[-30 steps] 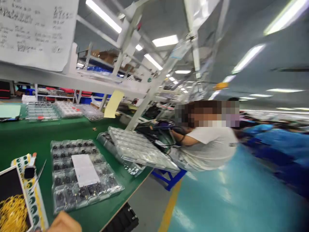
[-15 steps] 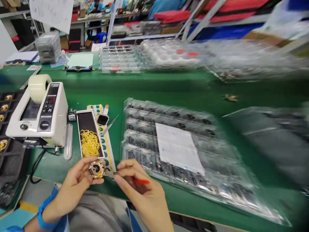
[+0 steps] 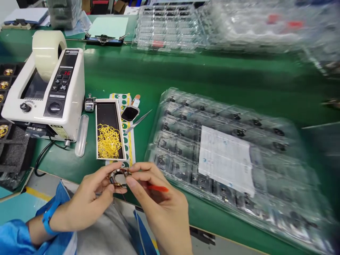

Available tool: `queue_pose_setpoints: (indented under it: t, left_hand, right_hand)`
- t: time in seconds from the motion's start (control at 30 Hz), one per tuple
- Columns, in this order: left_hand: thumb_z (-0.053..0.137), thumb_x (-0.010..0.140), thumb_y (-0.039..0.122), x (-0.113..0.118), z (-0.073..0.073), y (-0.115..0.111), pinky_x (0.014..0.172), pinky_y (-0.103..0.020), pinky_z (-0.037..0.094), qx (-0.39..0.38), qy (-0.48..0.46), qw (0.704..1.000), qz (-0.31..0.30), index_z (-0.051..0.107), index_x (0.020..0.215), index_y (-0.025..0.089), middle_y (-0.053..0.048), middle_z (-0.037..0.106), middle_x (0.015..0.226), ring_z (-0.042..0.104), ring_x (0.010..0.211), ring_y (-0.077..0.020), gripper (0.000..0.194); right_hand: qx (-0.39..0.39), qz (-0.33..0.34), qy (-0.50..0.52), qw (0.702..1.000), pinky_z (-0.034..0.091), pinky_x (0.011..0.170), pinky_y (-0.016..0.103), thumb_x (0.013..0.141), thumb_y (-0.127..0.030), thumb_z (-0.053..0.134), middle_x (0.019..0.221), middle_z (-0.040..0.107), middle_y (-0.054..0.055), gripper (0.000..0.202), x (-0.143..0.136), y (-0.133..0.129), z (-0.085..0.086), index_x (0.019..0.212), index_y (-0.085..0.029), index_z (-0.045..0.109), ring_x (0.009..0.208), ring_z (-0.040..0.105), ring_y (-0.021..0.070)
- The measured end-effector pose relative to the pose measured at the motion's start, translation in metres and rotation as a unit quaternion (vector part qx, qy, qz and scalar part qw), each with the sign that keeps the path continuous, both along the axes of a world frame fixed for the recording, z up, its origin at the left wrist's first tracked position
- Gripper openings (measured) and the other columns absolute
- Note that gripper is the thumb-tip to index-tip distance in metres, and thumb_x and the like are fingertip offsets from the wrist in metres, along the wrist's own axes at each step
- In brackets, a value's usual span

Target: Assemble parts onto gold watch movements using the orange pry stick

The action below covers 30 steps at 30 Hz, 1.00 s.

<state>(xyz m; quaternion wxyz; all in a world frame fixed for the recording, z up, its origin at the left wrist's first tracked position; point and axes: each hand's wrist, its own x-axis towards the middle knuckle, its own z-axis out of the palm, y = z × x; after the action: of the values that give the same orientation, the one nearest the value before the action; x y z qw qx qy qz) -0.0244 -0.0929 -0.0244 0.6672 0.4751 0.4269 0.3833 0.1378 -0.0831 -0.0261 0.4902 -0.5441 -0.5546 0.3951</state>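
Observation:
My left hand [image 3: 91, 198] is closed around a round gold-coloured part [image 3: 118, 179] with a pale flat middle and thin wires at its lower edge. My right hand [image 3: 160, 202] pinches this part's right rim between thumb and fingers. Across the right palm lies a slim red stick-like piece [image 3: 158, 188], its ends hidden by the fingers. Just beyond the hands stands a white-rimmed box [image 3: 96, 132] with thin yellow rings [image 3: 108, 141] inside. Beside it, tweezers [image 3: 139, 120] and a smartwatch [image 3: 130, 113] rest on a punched white sheet [image 3: 129, 150].
On the left stands a white tape dispenser [image 3: 71, 81], with a clear plastic tube [image 3: 81, 136] and a small metal counter [image 3: 89, 104] near it. Stacked clear trays [image 3: 180, 141] under a paper sheet [image 3: 225, 159] cover the right. Black foam trays [image 3: 18, 141] sit far left.
My view has tipped down and shifted left. The right fingertips, earlier apart from the round part with a small dark thing between them, now touch its rim. The round part has been tilted.

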Motion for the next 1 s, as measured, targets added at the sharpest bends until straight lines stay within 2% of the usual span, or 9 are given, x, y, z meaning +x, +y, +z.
queue_pose_setpoints:
  t: [0.1, 0.2, 0.33, 0.4, 0.53, 0.67, 0.77, 1.0]
  left_hand:
    - [0.053, 0.099, 0.022, 0.001, 0.003, 0.001, 0.091, -0.032, 0.058, 0.016, 0.016, 1.0, 0.002, 0.055, 0.141, 0.026, -0.007, 0.074, 0.104, 0.071, 0.1, -0.0224, 0.043]
    - [0.054, 0.098, 0.021, 0.001, 0.005, 0.002, 0.091, -0.03, 0.058, 0.023, 0.023, 0.999, 0.006, 0.057, 0.14, 0.028, -0.006, 0.073, 0.109, 0.071, 0.095, -0.0198, 0.043]
    - [0.055, 0.097, 0.018, 0.002, 0.005, 0.001, 0.088, -0.028, 0.059, 0.015, 0.029, 0.999, 0.013, 0.058, 0.138, 0.03, -0.003, 0.073, 0.094, 0.072, 0.085, -0.017, 0.043]
    - [0.055, 0.097, 0.016, 0.004, 0.005, 0.0, 0.088, -0.026, 0.059, 0.01, 0.015, 1.0, 0.02, 0.059, 0.138, 0.031, -0.002, 0.073, 0.096, 0.071, 0.087, -0.0163, 0.044]
    - [0.056, 0.092, 0.007, 0.012, 0.006, -0.001, 0.093, -0.026, 0.057, 0.007, -0.046, 0.997, 0.061, 0.065, 0.13, 0.028, -0.004, 0.073, 0.114, 0.071, 0.099, -0.0176, 0.044]
    - [0.06, 0.088, 0.005, 0.02, 0.01, 0.003, 0.081, -0.02, 0.06, 0.007, -0.046, 0.993, 0.112, 0.072, 0.116, 0.022, -0.002, 0.077, 0.099, 0.074, 0.083, -0.0141, 0.035]
    - [0.061, 0.087, 0.007, 0.024, 0.012, 0.005, 0.078, -0.018, 0.061, 0.002, -0.035, 0.99, 0.14, 0.073, 0.11, 0.019, -0.002, 0.078, 0.093, 0.074, 0.083, -0.0145, 0.028]
    - [0.066, 0.084, 0.012, 0.029, 0.003, 0.007, 0.067, -0.017, 0.06, 0.0, -0.005, 0.981, 0.194, 0.075, 0.099, 0.016, -0.004, 0.078, 0.083, 0.073, 0.073, -0.0146, 0.017]
  right_hand:
    - [0.003, -0.011, -0.007, 1.0, 0.047, 0.057, 0.022, 0.089, -0.027, 0.068, 0.087, 0.064, 0.004, 0.017, -0.001, -0.002, -0.001, 0.073, -0.022, 0.071, 0.079, 0.062, 0.0153]
    - [0.005, -0.018, -0.015, 1.0, 0.048, 0.057, 0.023, 0.088, -0.026, 0.068, 0.087, 0.064, 0.005, 0.017, -0.001, -0.002, -0.001, 0.072, -0.021, 0.071, 0.079, 0.062, 0.016]
    - [0.012, -0.03, -0.037, 0.999, 0.049, 0.055, 0.023, 0.087, -0.023, 0.068, 0.085, 0.064, 0.005, 0.015, -0.003, -0.002, 0.002, 0.072, -0.021, 0.07, 0.078, 0.063, 0.0163]
    - [0.029, -0.038, -0.045, 0.998, 0.05, 0.055, 0.023, 0.087, -0.021, 0.068, 0.085, 0.064, 0.005, 0.014, -0.006, -0.003, 0.003, 0.074, -0.021, 0.069, 0.079, 0.064, 0.0163]
    - [0.075, -0.064, -0.064, 0.993, 0.053, 0.06, 0.024, 0.088, -0.015, 0.068, 0.087, 0.064, 0.003, 0.011, -0.012, -0.006, 0.0, 0.079, -0.021, 0.067, 0.081, 0.063, 0.0153]
    - [0.116, -0.077, -0.089, 0.986, 0.051, 0.06, 0.023, 0.088, -0.01, 0.067, 0.088, 0.063, 0.002, 0.012, -0.016, -0.01, -0.006, 0.084, -0.021, 0.065, 0.083, 0.063, 0.0138]
    - [0.131, -0.086, -0.107, 0.982, 0.052, 0.064, 0.025, 0.088, -0.008, 0.067, 0.089, 0.063, 0.002, 0.013, -0.019, -0.011, -0.008, 0.086, -0.021, 0.064, 0.083, 0.063, 0.0137]
    - [0.163, -0.099, -0.157, 0.969, 0.054, 0.07, 0.028, 0.089, -0.006, 0.065, 0.092, 0.064, 0.003, 0.015, -0.025, -0.013, -0.013, 0.09, -0.021, 0.061, 0.086, 0.064, 0.0151]
